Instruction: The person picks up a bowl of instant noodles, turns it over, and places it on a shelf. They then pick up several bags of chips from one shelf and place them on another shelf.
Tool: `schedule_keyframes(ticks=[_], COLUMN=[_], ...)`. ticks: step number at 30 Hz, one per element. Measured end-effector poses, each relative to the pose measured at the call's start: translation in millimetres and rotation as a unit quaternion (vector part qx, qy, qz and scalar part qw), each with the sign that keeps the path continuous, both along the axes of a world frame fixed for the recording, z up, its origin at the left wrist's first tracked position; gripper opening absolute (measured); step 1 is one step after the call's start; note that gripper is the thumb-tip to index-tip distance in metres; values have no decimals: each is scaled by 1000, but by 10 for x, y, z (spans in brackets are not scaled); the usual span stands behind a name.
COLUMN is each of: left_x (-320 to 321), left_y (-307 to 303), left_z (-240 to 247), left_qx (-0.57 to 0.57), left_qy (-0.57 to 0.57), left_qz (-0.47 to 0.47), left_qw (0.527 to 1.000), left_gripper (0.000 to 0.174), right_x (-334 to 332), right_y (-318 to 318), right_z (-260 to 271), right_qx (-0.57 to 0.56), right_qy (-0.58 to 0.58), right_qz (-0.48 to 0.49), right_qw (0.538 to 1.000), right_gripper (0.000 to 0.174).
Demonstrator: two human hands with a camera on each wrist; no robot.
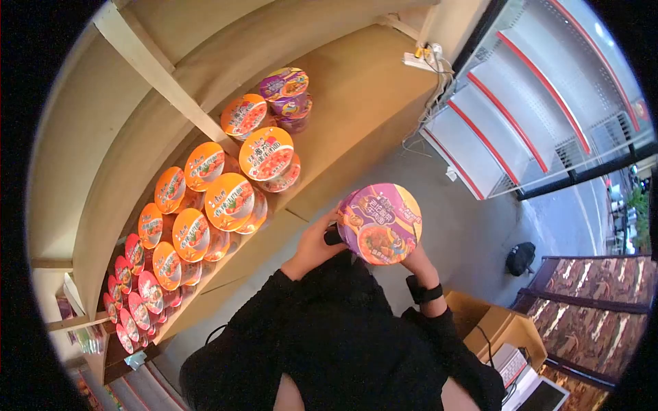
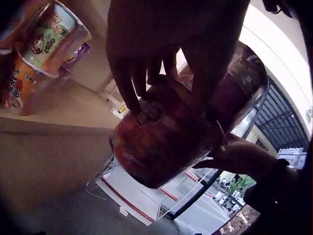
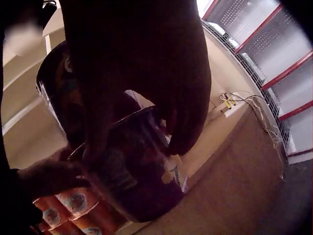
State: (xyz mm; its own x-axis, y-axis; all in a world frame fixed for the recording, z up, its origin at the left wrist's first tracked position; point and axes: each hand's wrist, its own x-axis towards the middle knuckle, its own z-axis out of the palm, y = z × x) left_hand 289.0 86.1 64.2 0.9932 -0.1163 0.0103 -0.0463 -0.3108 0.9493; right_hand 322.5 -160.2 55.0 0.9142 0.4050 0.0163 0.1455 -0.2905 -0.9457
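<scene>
Both hands hold purple instant noodle cups in front of the body. From the head, the top cup's purple and yellow lid (image 1: 380, 222) faces up. My left hand (image 1: 315, 243) grips the cups from the left, its fingers curled round the side. Opposite it, my right hand (image 1: 419, 266) holds them from the right, mostly hidden under the lid. The left wrist view shows one noodle cup (image 2: 166, 142) end to end with a second cup (image 2: 242, 81). In the dark right wrist view, the right fingers bend round a purple cup (image 3: 137, 171).
On the wooden shelf (image 1: 363, 89) at left stand rows of orange noodle cups (image 1: 229, 202), red cups (image 1: 140, 308) and a purple stack (image 1: 284, 85). A power strip (image 1: 419, 60) with cables lies at its far end. White racks (image 1: 507, 116) stand right; a cardboard box (image 1: 500, 329) sits lower right.
</scene>
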Motion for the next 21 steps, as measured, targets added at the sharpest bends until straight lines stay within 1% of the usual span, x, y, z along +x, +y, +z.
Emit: schedule_keyframes(ticks=[1, 2, 3, 4, 5, 6, 7, 9, 10, 11, 13, 14, 15, 17, 19, 20, 21], left_x=[70, 165, 255, 355, 424, 502, 576, 711, 740, 765, 874, 931, 978, 1101, 1239, 1294, 1350], left_y=[36, 84, 131, 155, 180, 225, 286, 354, 337, 326, 319, 325, 317, 254, 198, 170, 152], left_z=[-20, -64, -132, -135, -142, -93, -67, -180, -231, -262, -246, -288, -373, -507, -593, -645, -695], left_qx=[14, 13, 24, 35, 33, 56, 81, 77, 70, 68, 72, 72, 77, 80, 91, 93, 99], left_qy=[26, 21, -11, -43, -46, -34, -20, -14, -15, -11, -3, -1, -12, -21, 48, 29, 33], left_qz=[24, 30, 38, 49, 59, 60, 60, 86, 103, 111, 157, 171, 189, 225, 289, 322, 331], left_qw=[999, 999, 999, 997, 997, 996, 995, 993, 992, 991, 985, 983, 979, 971, 952, 942, 938], left_gripper=[53, 53, 53, 54, 54, 55, 57, 57, 57, 57, 58, 58, 59, 59, 60, 61, 61], right_x=[138, 268, 391, 505, 615, 740, 894, 1095, 1207, 1324, 1597, 1746, 1893, 2223, 2519, 2650, 2779], right_y=[42, 94, 142, 197, 244, 319, 380, 447, 468, 489, 603, 635, 680, 757, 887, 958, 1041], right_z=[-4, 27, -15, -100, -184, -87, -149, -320, -362, -387, -337, -408, -473, -539, -495, -481, -462], right_qx=[-13, -36, -39, -28, -16, -17, -14, -5, -25, -27, -12, 2, 1, 9, 22, 34, 47], right_qy=[18, 9, 3, -10, -19, -32, -33, -29, -12, -9, -24, -8, -6, 36, 57, 94, 129], right_qz=[34, 41, 48, 30, 14, 43, 51, 84, 87, 95, 130, 146, 162, 220, 251, 275, 296], right_qw=[999, 998, 998, 999, 1000, 998, 998, 996, 996, 995, 991, 989, 987, 975, 966, 956, 945], right_gripper=[50, 56, 56, 60, 63, 67, 67, 68, 70, 70, 74, 78, 78, 80, 83, 85, 87])
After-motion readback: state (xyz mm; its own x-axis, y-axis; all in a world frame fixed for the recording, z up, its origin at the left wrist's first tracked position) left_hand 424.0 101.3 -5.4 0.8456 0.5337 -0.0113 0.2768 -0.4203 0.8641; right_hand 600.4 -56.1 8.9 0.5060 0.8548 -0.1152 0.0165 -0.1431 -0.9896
